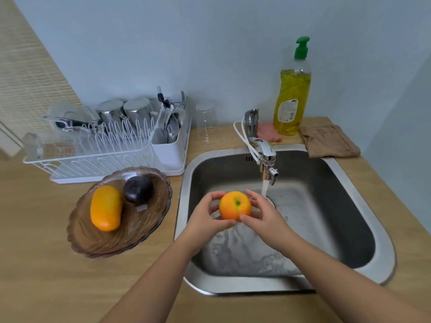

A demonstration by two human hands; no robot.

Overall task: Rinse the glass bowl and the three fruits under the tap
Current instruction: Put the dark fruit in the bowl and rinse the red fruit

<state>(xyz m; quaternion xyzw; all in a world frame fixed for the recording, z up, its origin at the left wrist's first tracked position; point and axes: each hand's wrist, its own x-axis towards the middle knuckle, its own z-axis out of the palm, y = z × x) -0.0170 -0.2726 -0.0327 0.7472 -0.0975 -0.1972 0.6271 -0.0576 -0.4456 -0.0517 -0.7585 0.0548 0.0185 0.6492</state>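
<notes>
We see the left hand (205, 216) and right hand (263, 213) both clasped round the apple (235, 205) over the sink (363, 194), just left of the tap's (265, 157) stream. The bowl (93, 241), on the worktop left of the sink, holds the other 2 fruits: mango (106, 208) and plum (138, 189)

Brushed steel sink (382, 259), wood-look matt counter (46, 276)
</notes>
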